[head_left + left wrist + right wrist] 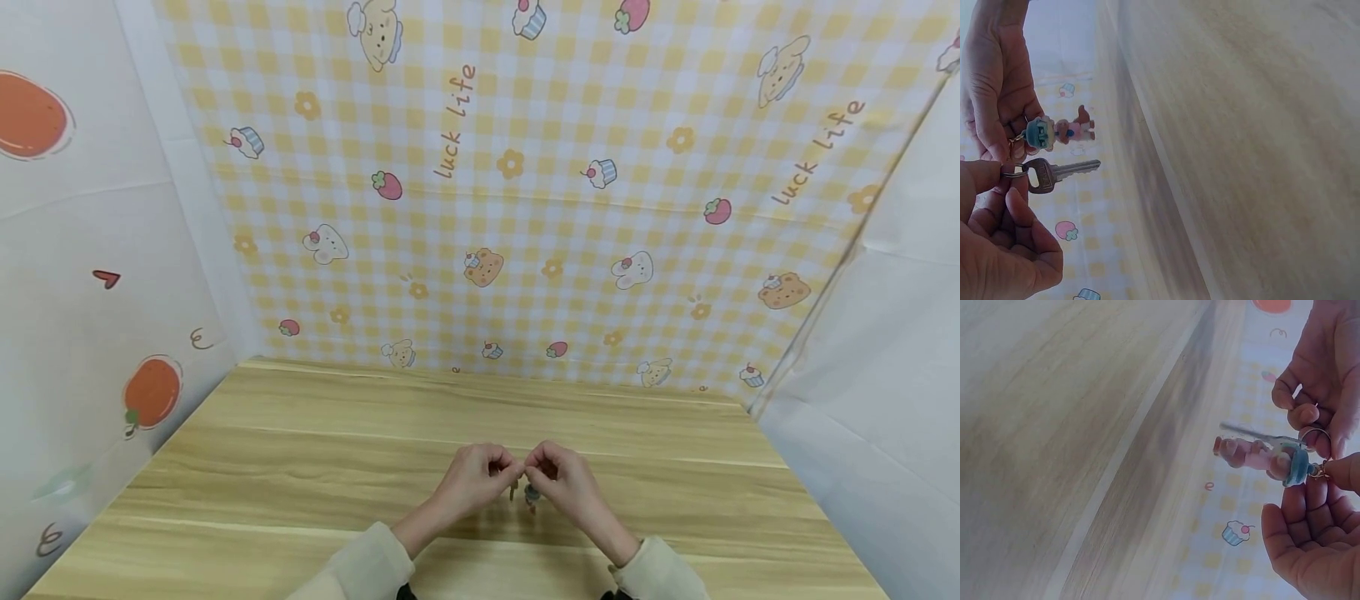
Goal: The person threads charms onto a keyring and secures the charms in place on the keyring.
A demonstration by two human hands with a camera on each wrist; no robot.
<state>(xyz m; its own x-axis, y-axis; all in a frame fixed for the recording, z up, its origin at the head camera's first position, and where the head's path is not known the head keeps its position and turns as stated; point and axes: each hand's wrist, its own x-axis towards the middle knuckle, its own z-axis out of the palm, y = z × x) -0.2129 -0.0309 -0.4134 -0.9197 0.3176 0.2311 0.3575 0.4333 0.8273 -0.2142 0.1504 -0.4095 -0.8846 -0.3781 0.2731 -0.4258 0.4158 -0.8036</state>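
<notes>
My left hand pinches a metal split ring between thumb and fingertip, and a silver key hangs from that ring. Beside it my right hand pinches the gold clasp of a small figurine keychain. The figurine has a teal cap, a pink body and a brown tail. Both hands are held close together above the table, fingertips nearly meeting. In the right wrist view the key passes just behind the figurine. Whether ring and clasp are linked cannot be told.
A wood-grain table spreads beneath the hands. Behind it hangs a yellow checked cloth with cartoon prints. White cloth walls stand at the left and right sides.
</notes>
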